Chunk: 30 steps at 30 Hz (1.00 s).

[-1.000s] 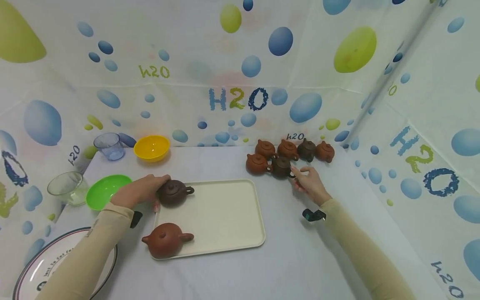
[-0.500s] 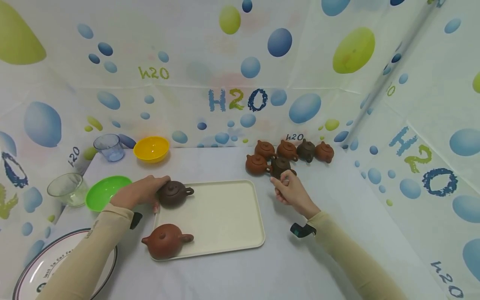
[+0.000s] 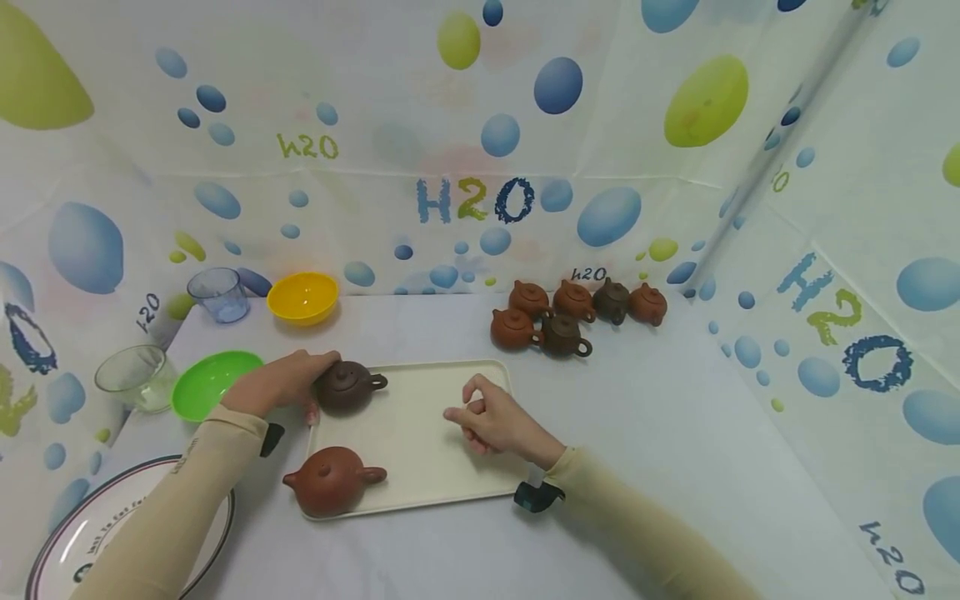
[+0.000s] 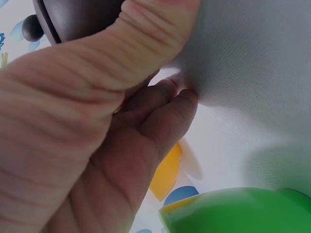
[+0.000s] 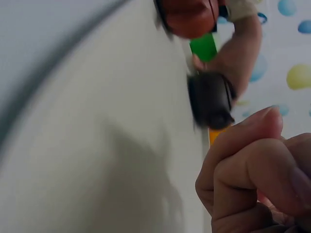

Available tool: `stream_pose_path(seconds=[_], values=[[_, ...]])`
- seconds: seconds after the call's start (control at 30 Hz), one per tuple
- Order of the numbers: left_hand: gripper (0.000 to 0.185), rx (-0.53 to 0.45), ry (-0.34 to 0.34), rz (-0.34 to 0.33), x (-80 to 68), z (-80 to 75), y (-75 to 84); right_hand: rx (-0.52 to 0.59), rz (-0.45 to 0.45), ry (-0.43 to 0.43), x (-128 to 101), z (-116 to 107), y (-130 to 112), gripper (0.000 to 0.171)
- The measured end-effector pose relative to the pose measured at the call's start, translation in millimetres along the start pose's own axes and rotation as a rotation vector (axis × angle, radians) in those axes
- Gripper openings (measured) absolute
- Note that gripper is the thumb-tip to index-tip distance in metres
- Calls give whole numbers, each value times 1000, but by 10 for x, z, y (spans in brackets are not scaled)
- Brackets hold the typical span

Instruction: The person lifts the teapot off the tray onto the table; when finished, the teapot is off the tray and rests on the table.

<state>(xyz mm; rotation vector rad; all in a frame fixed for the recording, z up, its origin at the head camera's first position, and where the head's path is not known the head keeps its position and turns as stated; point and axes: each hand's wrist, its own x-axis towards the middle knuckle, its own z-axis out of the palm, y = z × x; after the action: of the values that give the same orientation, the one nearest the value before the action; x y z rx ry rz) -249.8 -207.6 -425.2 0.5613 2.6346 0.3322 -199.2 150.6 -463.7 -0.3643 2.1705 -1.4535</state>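
My left hand point(image 3: 281, 385) grips a dark brown teapot point(image 3: 349, 388) by its left side, at the back left corner of a cream tray point(image 3: 412, 462). In the left wrist view the thumb lies against the teapot's body point(image 4: 82, 17), and the fingers curl beneath. The teapot's spout is hidden by the hand. A reddish-brown teapot point(image 3: 330, 483) sits at the tray's front left corner, its handle pointing right. Over the tray's right half is my right hand point(image 3: 498, 423), fingers loosely bent and holding nothing. Its fingers point(image 5: 238, 165) show in the right wrist view, with the dark teapot beyond.
Several small teapots point(image 3: 513, 329) cluster at the back right, including a dark one point(image 3: 564, 336) in front. On the left stand a green bowl point(image 3: 213, 379), a yellow bowl point(image 3: 303, 297), a clear glass point(image 3: 138, 379) and a blue glass point(image 3: 219, 293). A large plate point(image 3: 213, 533) lies front left.
My right hand has left the handle of the front dark small teapot and moved left and toward me, over the tray. The left hand has stayed on the dark brown teapot.
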Motion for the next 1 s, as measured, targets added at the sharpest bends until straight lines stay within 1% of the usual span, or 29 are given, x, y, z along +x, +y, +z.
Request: stream_pose_path(seconds=[0.17,0.3,0.4,0.5,0.63,0.77,0.9,1.0], values=[[81,3,0,3,-3,1,-3,-47,-47,-112,76,329,-56,33],[81,11,1,11,-1,0,4,-76,-87,-203,105,529,-93,29],[82,20,1,13,1,0,6,-65,-99,-269,111,649,-122,26],[82,26,3,10,-2,4,10,-34,-83,-326,112,754,-145,22],[83,34,6,11,-6,0,11,-14,-62,-393,111,853,-183,19],[85,39,-1,5,-3,1,10,-2,-51,-451,116,894,-209,27],[84,40,-12,-12,7,1,24,39,-33,-480,124,899,-210,34],[83,37,-9,-10,12,-1,31,75,-28,-480,128,903,-201,36]])
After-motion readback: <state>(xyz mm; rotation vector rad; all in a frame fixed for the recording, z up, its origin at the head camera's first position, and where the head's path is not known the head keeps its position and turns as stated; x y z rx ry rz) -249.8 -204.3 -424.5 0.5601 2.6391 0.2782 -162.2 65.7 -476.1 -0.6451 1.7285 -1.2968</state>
